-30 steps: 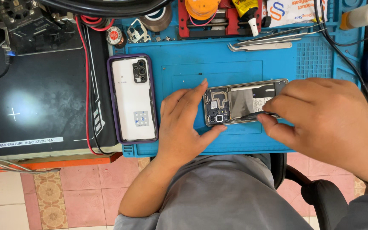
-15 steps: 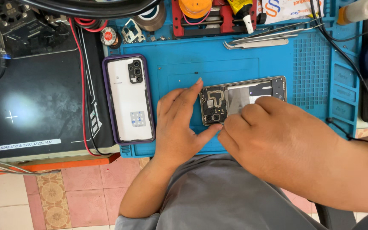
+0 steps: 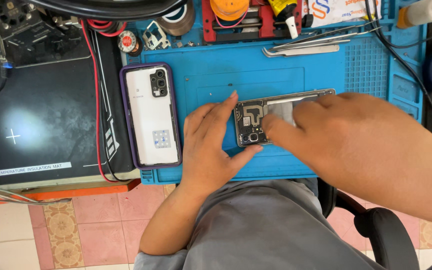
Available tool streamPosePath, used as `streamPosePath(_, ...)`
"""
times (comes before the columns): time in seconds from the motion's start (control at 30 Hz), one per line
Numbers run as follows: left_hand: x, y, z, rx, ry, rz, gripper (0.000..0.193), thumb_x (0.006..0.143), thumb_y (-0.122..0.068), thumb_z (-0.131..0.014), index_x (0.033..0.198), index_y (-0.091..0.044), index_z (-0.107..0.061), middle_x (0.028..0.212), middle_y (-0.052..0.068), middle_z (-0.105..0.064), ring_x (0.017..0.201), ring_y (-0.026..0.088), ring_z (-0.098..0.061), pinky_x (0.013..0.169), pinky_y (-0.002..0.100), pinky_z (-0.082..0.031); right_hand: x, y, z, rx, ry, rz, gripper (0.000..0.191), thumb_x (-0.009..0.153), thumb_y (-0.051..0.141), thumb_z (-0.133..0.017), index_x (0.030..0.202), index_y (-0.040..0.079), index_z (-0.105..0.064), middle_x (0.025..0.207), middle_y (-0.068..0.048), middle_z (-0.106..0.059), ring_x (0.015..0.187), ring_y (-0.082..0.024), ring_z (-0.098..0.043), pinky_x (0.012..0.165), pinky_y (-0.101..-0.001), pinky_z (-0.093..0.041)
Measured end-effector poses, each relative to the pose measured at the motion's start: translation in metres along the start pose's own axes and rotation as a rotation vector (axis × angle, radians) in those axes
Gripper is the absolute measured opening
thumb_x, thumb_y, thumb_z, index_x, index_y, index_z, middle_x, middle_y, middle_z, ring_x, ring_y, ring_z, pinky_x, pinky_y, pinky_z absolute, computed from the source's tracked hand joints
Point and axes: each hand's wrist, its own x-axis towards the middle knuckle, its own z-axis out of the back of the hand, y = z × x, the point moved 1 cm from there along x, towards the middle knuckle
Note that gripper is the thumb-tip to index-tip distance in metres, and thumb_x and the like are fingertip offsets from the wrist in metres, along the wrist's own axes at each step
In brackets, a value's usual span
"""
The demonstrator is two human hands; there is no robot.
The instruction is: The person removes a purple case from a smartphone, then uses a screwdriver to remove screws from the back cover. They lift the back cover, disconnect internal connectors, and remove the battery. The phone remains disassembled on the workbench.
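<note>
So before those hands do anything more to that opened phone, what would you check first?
1. Opened phone lies flat on the blue mat: ok.
2. Left hand steadies its end, thumb and forefinger at the edges: ok.
3. Right hand covers the middle; whether it holds a tool: cannot tell.
4. White phone in purple case lies apart: ok.
5. Tweezers lie apart from both hands: ok.

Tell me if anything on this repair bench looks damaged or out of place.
The opened phone on the blue mat has its back off, circuit boards bare; the left hand braces its end, and the right hand covers the rest. The white phone in a purple case looks intact. Nothing spilled.
</note>
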Motion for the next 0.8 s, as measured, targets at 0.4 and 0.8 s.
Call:
streamPosePath(0.4, 0.000, 0.000, 0.000, 0.011, 0.002, 0.014, 0.091, 0.068, -0.030, -0.095, 0.147, -0.006, -0.054, 0.132, 0.010, -0.066, 0.126, 0.030, -0.056, 0.109, 0.043, -0.043, -0.005, 0.006, -0.002, -0.022, -0.017, 0.036, 0.059, 0.065, 0.015, -0.071, 0.123, 0.020, -0.059, 0.091, -0.007, -0.056, 0.073, -0.026, -0.067, 0.064, -0.0365, -0.057)
streamPosePath(0.8, 0.000, -0.001, 0.000, 0.001, 0.008, -0.002, 0.091, 0.069, -0.033, -0.095, 0.146, -0.006, -0.054, 0.133, 0.010, -0.066, 0.126, 0.032, -0.056, 0.109, 0.043, -0.042, -0.014, 0.002, -0.014, 0.053, 0.002, -0.006, 0.059, 0.070, 0.015, -0.072, 0.127, 0.017, -0.060, 0.093, -0.004, -0.057, 0.082, -0.023, -0.066, 0.068, -0.0370, -0.057)
